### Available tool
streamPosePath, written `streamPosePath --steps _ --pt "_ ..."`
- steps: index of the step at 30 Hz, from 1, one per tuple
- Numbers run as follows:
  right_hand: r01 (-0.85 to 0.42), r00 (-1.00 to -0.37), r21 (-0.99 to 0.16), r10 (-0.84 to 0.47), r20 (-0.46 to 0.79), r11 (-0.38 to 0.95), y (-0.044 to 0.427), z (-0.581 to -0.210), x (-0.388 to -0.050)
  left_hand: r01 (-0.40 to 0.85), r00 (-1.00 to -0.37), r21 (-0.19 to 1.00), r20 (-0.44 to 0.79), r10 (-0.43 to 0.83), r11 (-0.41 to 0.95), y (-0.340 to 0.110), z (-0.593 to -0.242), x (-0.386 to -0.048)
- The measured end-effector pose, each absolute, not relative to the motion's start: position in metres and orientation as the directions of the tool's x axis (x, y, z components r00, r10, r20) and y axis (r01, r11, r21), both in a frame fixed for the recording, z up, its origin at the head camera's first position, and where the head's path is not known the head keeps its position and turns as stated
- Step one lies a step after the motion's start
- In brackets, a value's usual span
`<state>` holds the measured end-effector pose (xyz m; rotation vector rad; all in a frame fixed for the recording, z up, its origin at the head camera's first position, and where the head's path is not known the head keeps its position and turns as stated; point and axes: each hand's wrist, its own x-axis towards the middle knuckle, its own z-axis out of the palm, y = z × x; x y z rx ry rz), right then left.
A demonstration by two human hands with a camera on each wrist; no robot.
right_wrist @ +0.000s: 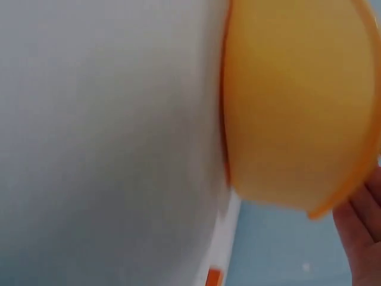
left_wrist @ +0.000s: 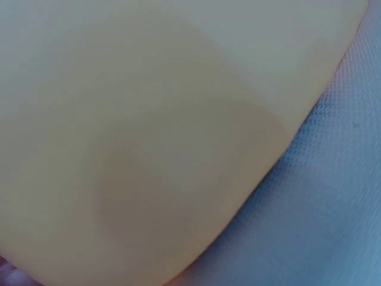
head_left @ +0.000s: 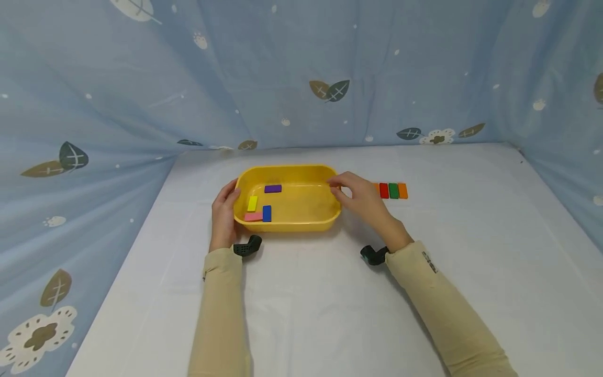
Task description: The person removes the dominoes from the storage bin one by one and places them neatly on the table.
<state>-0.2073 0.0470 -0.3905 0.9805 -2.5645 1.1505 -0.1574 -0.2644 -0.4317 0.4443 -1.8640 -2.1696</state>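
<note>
My left hand (head_left: 223,214) grips the left end of a yellow plastic tub (head_left: 287,227), with the thumb at its rim. Inside the tub's left half lie a purple block (head_left: 272,188), a yellow block (head_left: 252,203), a pink block (head_left: 253,216) and a blue block (head_left: 267,213). At the tub's right end, my right hand (head_left: 360,196) reaches over the rim, thumb and fingertips a little apart; no block shows between them. The right wrist view has the tub's outer wall (right_wrist: 297,101) close up, with fingers of the right hand (right_wrist: 363,229) beside its rim.
Right of the tub, a short row of flat blocks lies on the white cloth: a red block (head_left: 384,190), a green block (head_left: 393,190) and an orange block (head_left: 402,190), with another orange one partly behind the right hand. A blue patterned curtain (head_left: 282,73) hangs behind.
</note>
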Motion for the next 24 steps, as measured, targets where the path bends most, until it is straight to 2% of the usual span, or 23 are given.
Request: streamPosePath --steps 2,4,8,13,16,24 --pt "-0.656 -0.750 -0.559 -0.522 0.407 0.507 0.040 -0.391 -0.202 -0.020 -0.925 0.989 -0.075 -0.373 -0.150 -0.264 -0.432 -0.158" --pt "-0.664 -0.740 -0.540 -0.562 0.370 0.518 0.031 -0.390 -0.196 -0.024 -0.924 0.990 -0.076 -0.374 -0.140 -0.264 -0.431 -0.158" --pt "-0.638 -0.744 -0.534 -0.622 0.242 0.555 0.009 -0.387 -0.183 -0.014 -0.926 0.990 -0.065 -0.373 -0.138 -0.263 -0.428 -0.156" --pt "-0.589 -0.771 -0.484 -0.629 0.097 0.648 -0.020 -0.383 -0.175 -0.016 -0.926 0.989 -0.072 -0.372 -0.150 -0.265 -0.427 -0.154" --pt "-0.584 -0.757 -0.469 -0.654 0.019 0.662 -0.035 -0.381 -0.172 -0.023 -0.923 0.988 -0.078 -0.376 -0.150 -0.266 -0.428 -0.153" --pt "-0.577 -0.732 -0.473 -0.678 -0.061 0.666 -0.064 -0.381 -0.171 -0.025 -0.929 0.992 -0.070 -0.364 -0.127 -0.265 -0.428 -0.155"
